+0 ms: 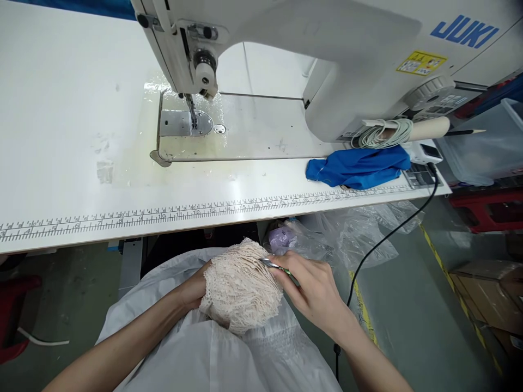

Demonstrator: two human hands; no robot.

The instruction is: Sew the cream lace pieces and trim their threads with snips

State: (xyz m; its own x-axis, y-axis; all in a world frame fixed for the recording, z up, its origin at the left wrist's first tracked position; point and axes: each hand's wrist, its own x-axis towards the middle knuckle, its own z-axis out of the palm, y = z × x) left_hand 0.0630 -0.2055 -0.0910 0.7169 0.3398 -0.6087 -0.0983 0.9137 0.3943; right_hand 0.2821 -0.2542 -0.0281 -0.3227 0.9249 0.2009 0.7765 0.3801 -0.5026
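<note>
A bundle of cream lace trim [243, 288], gathered in many tight folds, is held up over the white cloth [196, 354] on my lap. My left hand [196, 286] goes in behind the lace from the left and holds it; its fingers are hidden by the folds. Closed around a small pair of thread snips [281, 267], with a metal tip and some green on it, my right hand [312, 286] is at the lace's upper right side. The metal tip touches the edges of the folds.
Ahead stands a white sewing machine [278, 32] on a white table [61, 136] with a printed ruler along its front edge. Blue cloth [359, 166] lies at the table's right. A black cable [379, 239] hangs down beside plastic bags [347, 234]. Red stools flank the floor.
</note>
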